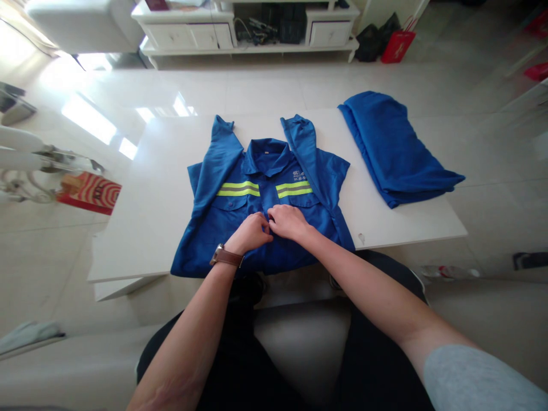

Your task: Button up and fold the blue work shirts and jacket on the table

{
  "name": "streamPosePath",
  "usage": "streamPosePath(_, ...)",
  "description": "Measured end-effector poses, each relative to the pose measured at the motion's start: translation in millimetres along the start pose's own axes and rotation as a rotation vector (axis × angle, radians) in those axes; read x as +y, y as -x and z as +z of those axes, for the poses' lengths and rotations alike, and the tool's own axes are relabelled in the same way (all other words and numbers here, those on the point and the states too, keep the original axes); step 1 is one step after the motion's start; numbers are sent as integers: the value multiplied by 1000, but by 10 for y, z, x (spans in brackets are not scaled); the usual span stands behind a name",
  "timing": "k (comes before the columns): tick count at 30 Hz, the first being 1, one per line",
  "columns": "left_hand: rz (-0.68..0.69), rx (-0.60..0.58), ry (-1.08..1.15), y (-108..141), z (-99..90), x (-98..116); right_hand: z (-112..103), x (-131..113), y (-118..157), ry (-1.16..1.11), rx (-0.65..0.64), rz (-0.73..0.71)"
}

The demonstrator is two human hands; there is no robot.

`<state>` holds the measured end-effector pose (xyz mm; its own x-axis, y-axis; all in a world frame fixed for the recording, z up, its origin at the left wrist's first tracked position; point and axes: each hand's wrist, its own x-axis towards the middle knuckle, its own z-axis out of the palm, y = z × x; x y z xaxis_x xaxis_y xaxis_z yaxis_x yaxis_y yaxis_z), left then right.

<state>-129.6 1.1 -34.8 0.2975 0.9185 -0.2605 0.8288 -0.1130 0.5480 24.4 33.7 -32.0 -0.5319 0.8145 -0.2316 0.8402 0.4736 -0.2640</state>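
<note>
A white table (149,228) bears a blue jacket (265,200), spread collar-away, its hem at the near edge, beside folded blue cloth (394,148) to the right. Forearms angled inward, wrists bent, the left hand (253,228) and right hand (287,221) meet mid-front, fingers curled, pinching the jacket's front placket.

Our left hand (252,231) and right hand (287,221) are meeting on the blue jacket (231,222); folded blue fabric (396,151) is lying beyond our right hand.
</note>
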Motion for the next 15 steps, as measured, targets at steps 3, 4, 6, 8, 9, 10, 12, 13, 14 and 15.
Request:
streamPosePath(3,26,5,17,3,1,-7,-5,-3,7,5,8,-2)
streamPosePath(4,37,10,25,4,3,-10,-8,-3,10,7,16,-4)
streamPosePath(6,47,15,38,6,8,-16,-13,-3,13,12,37,-6)
streamPosePath(8,44,14,42,6,14,-21,-15,-2,14,17,55,-3)
streamPosePath(9,41,15,42,6,17,-22,-15,-1,14,19,58,1)
streamPosePath(10,41,17,39,6,19,-22,-14,0,13,21,56,5)
streamPosePath(12,44,22,34,6,21,-18,-14,-1,12,21,43,12)
streamPosePath(13,42,19,31,7,19,-15,-13,-1,11,21,37,14)
streamPosePath(14,36,12,28,7,17,-11,-13,-2,11,20,33,15)
streamPosePath(15,26,3,26,8,14,-6,-12,-2,10,19,31,15)
